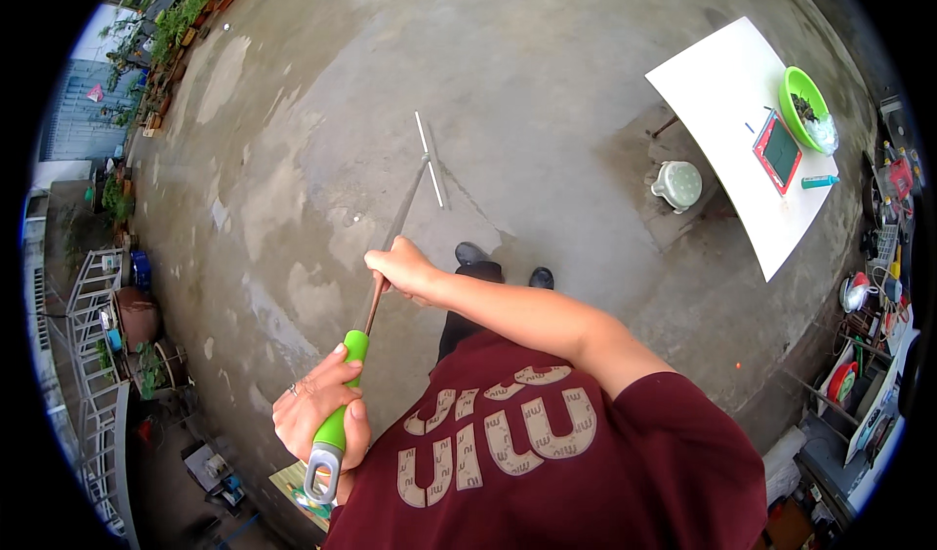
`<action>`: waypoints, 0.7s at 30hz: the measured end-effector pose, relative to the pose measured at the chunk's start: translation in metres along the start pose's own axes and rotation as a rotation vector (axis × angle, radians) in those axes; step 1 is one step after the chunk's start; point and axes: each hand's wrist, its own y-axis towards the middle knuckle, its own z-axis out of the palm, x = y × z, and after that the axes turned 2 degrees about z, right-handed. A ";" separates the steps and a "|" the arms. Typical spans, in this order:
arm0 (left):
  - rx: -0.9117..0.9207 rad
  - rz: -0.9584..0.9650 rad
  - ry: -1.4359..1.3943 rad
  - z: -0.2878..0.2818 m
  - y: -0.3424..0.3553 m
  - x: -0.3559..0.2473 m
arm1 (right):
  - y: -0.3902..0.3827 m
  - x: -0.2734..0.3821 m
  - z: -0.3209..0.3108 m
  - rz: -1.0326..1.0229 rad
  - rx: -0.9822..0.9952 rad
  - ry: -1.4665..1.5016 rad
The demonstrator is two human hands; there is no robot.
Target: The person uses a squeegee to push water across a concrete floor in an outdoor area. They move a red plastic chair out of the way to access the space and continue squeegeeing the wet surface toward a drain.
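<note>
Grey floor (547, 52); hands (317, 404) partly hide green-handled pole (356, 345); join at white bar (422, 130) unclear.

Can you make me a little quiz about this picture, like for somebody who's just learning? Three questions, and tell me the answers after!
1. Which of the person's hands is wrapped around the green handle of the long pole: left or right?

2. What colour is the bowl on the white table?
a) red
b) green
c) blue

3. Fill in the missing word: the small pale stool stands on the ____.

Key:
1. Left. The left hand has the green handle; the right hand is farther along the pole.
2. b) green
3. floor
</note>
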 end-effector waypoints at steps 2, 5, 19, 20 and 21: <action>-0.013 -0.011 -0.101 0.013 0.009 0.016 | 0.006 0.012 -0.033 -0.036 -0.157 -0.042; 0.020 -0.005 -0.317 0.063 0.031 0.061 | 0.019 0.023 -0.103 -0.034 -0.435 -0.042; 0.393 -0.151 -0.625 0.154 0.171 0.195 | 0.115 0.066 -0.240 0.118 -0.692 0.102; 0.339 -0.175 -0.593 0.130 0.174 0.204 | 0.128 0.073 -0.215 0.126 -0.648 0.074; 0.283 -0.194 -0.563 0.108 0.174 0.212 | 0.141 0.079 -0.189 0.130 -0.606 0.044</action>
